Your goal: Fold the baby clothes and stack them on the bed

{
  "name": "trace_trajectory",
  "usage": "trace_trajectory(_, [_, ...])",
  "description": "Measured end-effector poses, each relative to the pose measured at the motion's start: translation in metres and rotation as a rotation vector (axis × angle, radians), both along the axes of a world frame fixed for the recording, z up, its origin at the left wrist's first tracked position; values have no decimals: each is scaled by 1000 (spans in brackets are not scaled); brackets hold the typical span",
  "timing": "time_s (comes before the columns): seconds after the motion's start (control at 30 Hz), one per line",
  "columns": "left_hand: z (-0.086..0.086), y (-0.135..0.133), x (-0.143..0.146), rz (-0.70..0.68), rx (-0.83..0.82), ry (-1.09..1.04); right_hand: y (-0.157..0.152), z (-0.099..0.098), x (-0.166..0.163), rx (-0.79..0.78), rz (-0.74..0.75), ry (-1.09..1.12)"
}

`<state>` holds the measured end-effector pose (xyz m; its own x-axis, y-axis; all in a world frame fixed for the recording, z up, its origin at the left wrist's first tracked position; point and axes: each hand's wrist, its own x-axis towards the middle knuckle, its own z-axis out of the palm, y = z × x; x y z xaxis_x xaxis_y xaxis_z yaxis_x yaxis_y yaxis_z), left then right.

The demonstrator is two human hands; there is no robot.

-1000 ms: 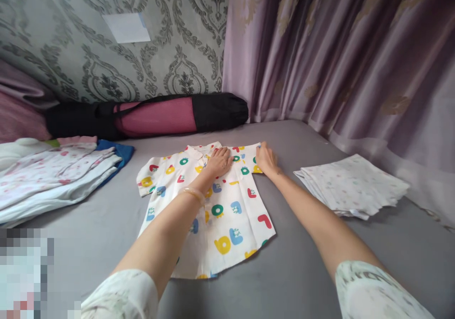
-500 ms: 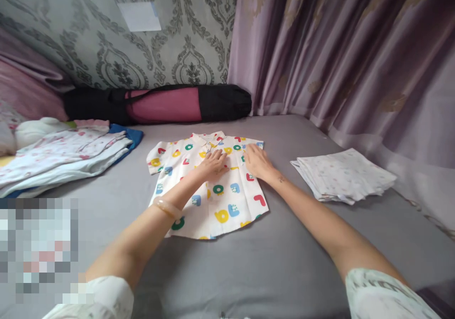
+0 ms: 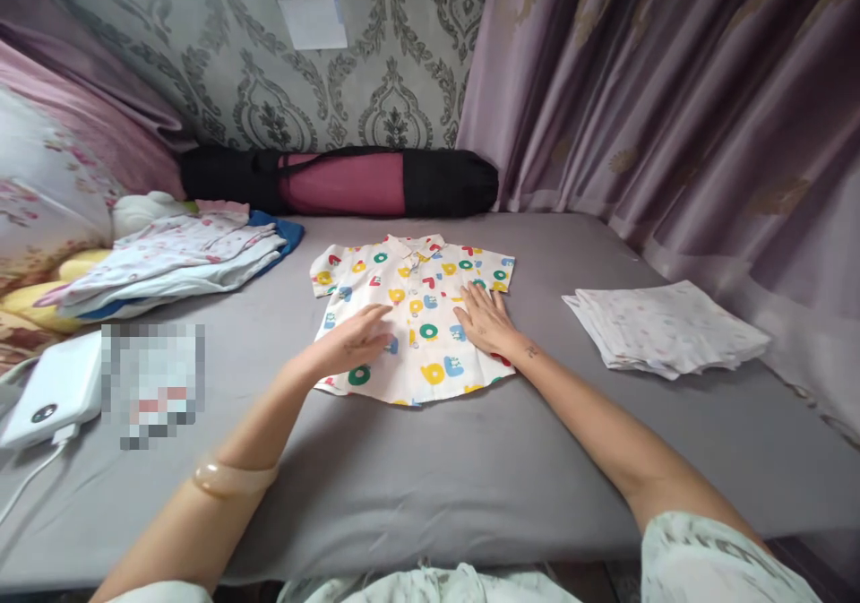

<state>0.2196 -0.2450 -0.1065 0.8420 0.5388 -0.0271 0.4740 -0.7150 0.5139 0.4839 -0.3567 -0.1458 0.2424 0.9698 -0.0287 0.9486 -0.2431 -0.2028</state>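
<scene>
A small short-sleeved shirt (image 3: 413, 316) with a collar and colourful letter prints lies spread out, front up, on the grey bed sheet (image 3: 403, 469). My right hand (image 3: 485, 318) rests flat on its right side below the sleeve, fingers spread. Over the shirt's lower left part is my left hand (image 3: 356, 343), fingers stretched out and apart; whether it touches the cloth I cannot tell. Neither hand grips anything.
Folded cloth (image 3: 665, 325) lies to the right. A clothes pile (image 3: 181, 258) is at the left, with a white power bank (image 3: 57, 388) and its cable nearer me. A long black and maroon bag (image 3: 342, 182) lies along the wall.
My left hand has moved from the shirt's upper middle down to its lower left. The right hand has slid down from the sleeve to the side. The view has shifted left.
</scene>
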Motion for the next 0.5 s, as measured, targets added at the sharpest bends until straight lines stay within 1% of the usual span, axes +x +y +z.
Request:
trace_trajectory(0.1, [2, 7, -31, 315, 40, -46, -12, 6, -14, 9, 81, 16])
trace_trajectory(0.17, [0, 12, -49, 510, 67, 18, -20, 7, -22, -12, 129, 53])
trace_trajectory(0.2, [-1, 14, -56, 577, 59, 67, -23, 6, -26, -27, 137, 67])
trace_trajectory(0.27, [-5, 15, -66, 652, 15, 147, -28, 2, -31, -45, 132, 64])
trace_trajectory(0.33, [-7, 12, -69, 686, -50, 166, -29, -2, -32, -43, 127, 50])
trace_trajectory(0.43, [-6, 5, -68, 723, -159, 115, -26, -3, -28, 2, 135, 112])
trace_trajectory(0.5, [-4, 0, -65, 753, -228, 53, -25, -1, -19, 87, 91, 220])
